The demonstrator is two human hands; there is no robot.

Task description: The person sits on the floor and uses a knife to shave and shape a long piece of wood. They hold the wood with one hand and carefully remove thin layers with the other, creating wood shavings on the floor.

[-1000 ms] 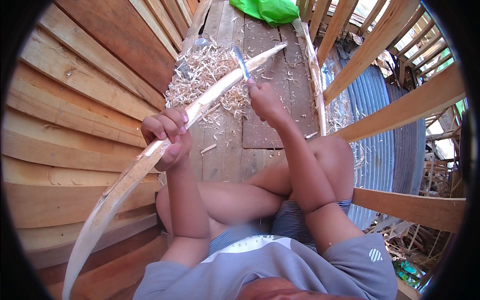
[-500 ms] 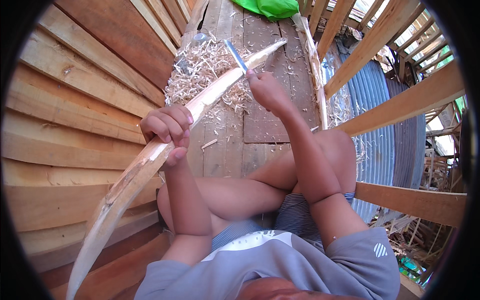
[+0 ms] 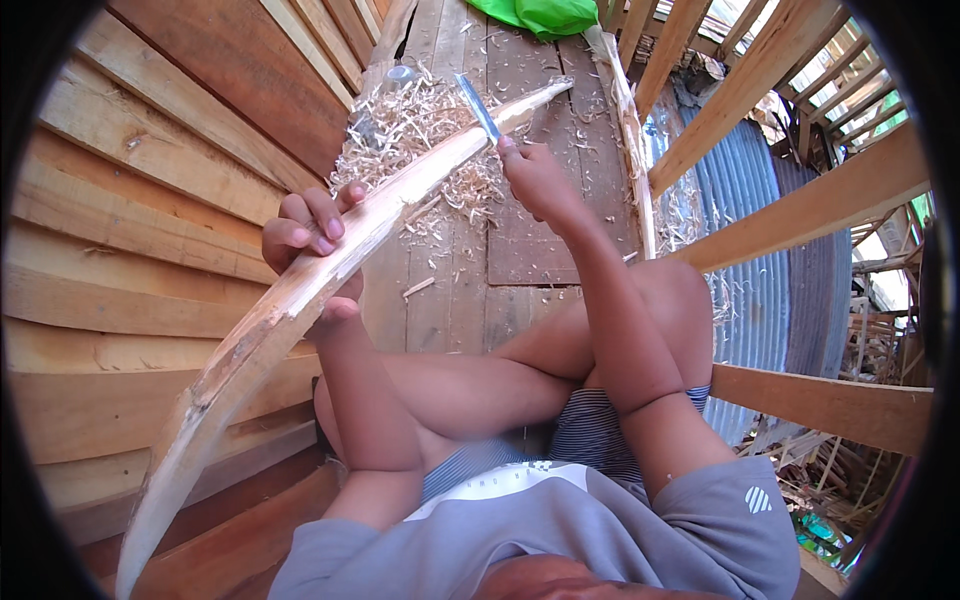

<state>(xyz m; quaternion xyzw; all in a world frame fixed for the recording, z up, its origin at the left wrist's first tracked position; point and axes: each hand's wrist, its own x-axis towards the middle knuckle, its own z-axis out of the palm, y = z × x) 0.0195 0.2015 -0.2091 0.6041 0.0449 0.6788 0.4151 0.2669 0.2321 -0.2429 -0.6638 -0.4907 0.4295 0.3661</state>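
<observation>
A long pale wooden pole (image 3: 372,226), its bark stripped along much of its length, slants from the lower left up to the far middle. My left hand (image 3: 318,235) cups it near its middle, with fingers over the top and the thumb beneath. My right hand (image 3: 538,182) grips a knife (image 3: 480,112) by its handle, which is mostly hidden in the fist. The blade points up and to the left, crossing over the far part of the pole. Whether its edge touches the wood I cannot tell.
Curled wood shavings (image 3: 400,130) heap on the plank floor (image 3: 450,325), around a clear glass or jar (image 3: 400,76). A board wall (image 3: 150,230) rises on the left. Wooden rails (image 3: 800,215) and corrugated metal sheets (image 3: 745,200) line the right. Green plastic (image 3: 545,14) lies at the far end.
My left hand's fingers have loosened and spread, and the pole has turned or shifted slightly in it. The knife has moved slightly to the right with my right hand.
</observation>
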